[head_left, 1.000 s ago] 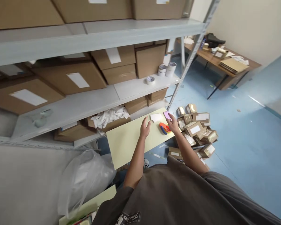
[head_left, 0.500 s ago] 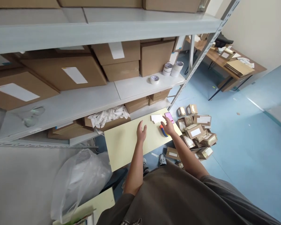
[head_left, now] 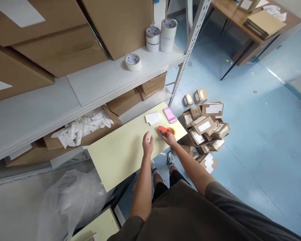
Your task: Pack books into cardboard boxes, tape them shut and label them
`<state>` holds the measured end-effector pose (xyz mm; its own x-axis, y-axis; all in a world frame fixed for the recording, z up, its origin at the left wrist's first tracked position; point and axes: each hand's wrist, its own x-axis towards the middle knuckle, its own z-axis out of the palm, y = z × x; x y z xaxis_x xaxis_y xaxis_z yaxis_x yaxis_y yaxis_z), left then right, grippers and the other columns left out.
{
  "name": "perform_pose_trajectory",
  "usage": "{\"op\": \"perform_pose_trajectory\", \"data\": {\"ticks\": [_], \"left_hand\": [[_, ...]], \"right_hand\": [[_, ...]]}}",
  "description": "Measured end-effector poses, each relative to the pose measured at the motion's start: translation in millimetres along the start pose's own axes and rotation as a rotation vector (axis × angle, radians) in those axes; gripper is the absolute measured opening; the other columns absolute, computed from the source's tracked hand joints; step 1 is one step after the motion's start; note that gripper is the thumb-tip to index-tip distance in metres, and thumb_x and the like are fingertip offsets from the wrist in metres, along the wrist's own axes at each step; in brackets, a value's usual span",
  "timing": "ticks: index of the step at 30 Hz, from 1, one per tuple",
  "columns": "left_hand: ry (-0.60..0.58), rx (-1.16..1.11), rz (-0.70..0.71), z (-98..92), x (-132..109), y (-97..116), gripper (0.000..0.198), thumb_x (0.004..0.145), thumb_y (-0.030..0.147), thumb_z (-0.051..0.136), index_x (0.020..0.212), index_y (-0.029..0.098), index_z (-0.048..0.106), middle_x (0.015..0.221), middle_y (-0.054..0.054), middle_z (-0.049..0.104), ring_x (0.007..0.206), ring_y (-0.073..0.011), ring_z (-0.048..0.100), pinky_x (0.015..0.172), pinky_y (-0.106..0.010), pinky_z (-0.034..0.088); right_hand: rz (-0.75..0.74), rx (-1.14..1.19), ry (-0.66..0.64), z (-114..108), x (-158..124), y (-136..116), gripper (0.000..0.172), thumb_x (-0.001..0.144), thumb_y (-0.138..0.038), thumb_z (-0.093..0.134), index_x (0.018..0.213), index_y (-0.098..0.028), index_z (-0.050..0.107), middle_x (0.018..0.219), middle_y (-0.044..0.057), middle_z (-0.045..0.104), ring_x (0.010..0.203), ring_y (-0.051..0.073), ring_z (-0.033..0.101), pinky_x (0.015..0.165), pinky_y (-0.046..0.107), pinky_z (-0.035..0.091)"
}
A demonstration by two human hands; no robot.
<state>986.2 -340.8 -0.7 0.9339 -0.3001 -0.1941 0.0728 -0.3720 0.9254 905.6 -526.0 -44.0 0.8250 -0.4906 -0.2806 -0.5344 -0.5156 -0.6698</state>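
Note:
Over the right end of the pale yellow tabletop (head_left: 115,155), my right hand (head_left: 170,139) is closed around a tape dispenser (head_left: 162,129) with an orange-red body, a blue part and a yellow ring. My left hand (head_left: 147,146) hovers above the middle of the tabletop with its fingers apart and nothing in it. Some white paper (head_left: 153,118) lies beyond both hands, near the far edge. To its right is a phone (head_left: 170,114) with a pink, blurred-out screen.
Grey shelving (head_left: 100,88) holds large cartons and white tape rolls (head_left: 132,62). An open carton of crumpled white strips (head_left: 82,125) sits lower down. Small boxes (head_left: 205,125) are heaped on the floor at right. A plastic bag (head_left: 72,197) bulges at left; a wooden desk (head_left: 256,23) stands behind.
My right hand has gone from open above the tape dispenser to gripping it, and the dispenser has turned. My left hand stays open. The camera view has shifted closer to the tabletop.

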Motion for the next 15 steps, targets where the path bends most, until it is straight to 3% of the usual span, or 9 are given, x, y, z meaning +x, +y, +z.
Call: {"op": "perform_pose_trajectory", "data": {"ticks": [3, 7, 11, 15], "left_hand": [[0.005, 0.027, -0.041, 9.9, -7.2, -11.4, 0.054, 0.101, 0.052, 0.063, 0.148, 0.024, 0.065, 0.157, -0.017, 0.06, 0.145, -0.0323, 0.056, 0.119, -0.049, 0.049], [-0.007, 0.042, -0.074, 19.5, -16.0, -8.6, 0.05, 0.103, 0.048, 0.061, 0.146, 0.023, 0.066, 0.155, -0.017, 0.062, 0.142, -0.0317, 0.059, 0.117, -0.049, 0.051], [0.005, 0.014, -0.062, 14.8, -18.0, 13.1, 0.044, 0.103, 0.043, 0.061, 0.14, 0.022, 0.071, 0.148, -0.016, 0.067, 0.136, -0.0307, 0.064, 0.113, -0.047, 0.055], [0.057, -0.028, -0.045, -7.2, -16.3, 45.0, 0.041, 0.102, 0.04, 0.062, 0.137, 0.02, 0.072, 0.14, -0.016, 0.072, 0.129, -0.0294, 0.069, 0.11, -0.046, 0.057]], "right_hand": [[0.145, -0.121, -0.067, 20.3, 5.2, 0.6, 0.038, 0.094, -0.029, 0.068, 0.127, -0.011, 0.064, 0.131, 0.023, 0.07, 0.128, 0.036, 0.062, 0.114, 0.05, 0.046], [0.258, -0.149, -0.089, 20.5, 16.6, -4.1, 0.042, 0.098, -0.02, 0.059, 0.137, -0.006, 0.056, 0.142, 0.031, 0.062, 0.135, 0.039, 0.057, 0.116, 0.053, 0.042], [0.132, -0.033, -0.075, -1.1, 17.9, -8.6, 0.045, 0.097, -0.021, 0.057, 0.14, -0.008, 0.054, 0.135, 0.029, 0.067, 0.129, 0.037, 0.063, 0.111, 0.05, 0.047], [-0.001, -0.029, -0.113, -35.9, 2.8, -25.2, 0.043, 0.098, -0.028, 0.058, 0.14, -0.016, 0.054, 0.121, 0.021, 0.074, 0.113, 0.034, 0.072, 0.1, 0.047, 0.054]]}}
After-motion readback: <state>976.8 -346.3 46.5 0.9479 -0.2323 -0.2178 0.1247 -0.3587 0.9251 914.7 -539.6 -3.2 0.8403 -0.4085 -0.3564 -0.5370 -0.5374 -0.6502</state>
